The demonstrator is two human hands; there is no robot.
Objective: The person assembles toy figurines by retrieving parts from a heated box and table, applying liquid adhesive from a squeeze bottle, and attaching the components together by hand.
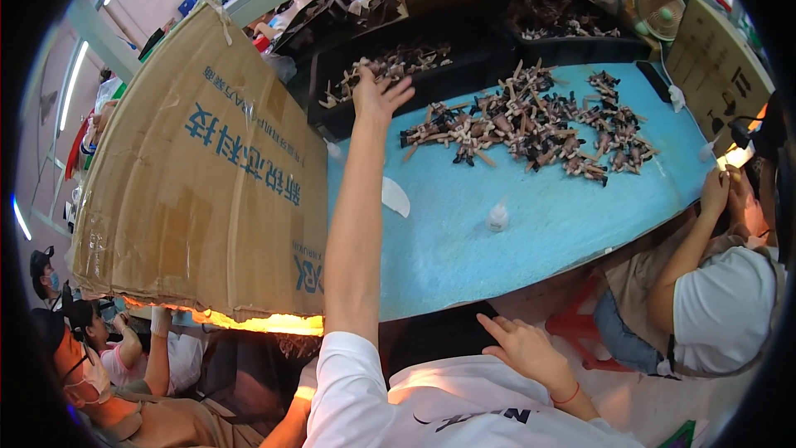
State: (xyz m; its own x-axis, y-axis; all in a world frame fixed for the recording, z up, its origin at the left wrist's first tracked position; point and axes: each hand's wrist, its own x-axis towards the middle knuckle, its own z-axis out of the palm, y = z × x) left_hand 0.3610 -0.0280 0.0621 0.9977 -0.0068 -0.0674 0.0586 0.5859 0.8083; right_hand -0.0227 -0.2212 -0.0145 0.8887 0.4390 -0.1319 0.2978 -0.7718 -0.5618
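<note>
My left hand (pixel 381 98) is stretched far forward over the near edge of a black bin (pixel 340 120), its fingers spread with nothing visible in them. Small brown, black and white figure-like parts (pixel 414 60) lie in that bin, just beyond my fingertips. To the right of my left forearm, a large heap of similar small figures (pixel 531 120) covers the far part of the blue tabletop (pixel 456 257). Low in front of my body, my right hand (pixel 531 353) hangs off the table's near edge, index finger extended, and I see nothing held in it.
A tall cardboard sheet (pixel 199 174) walls off the left side. On the table are a small white bottle (pixel 497 217) and a white curved piece (pixel 395 197). A second black bin (pixel 572 50) and a fan (pixel 659 10) stand behind. A co-worker (pixel 721 307) sits at right.
</note>
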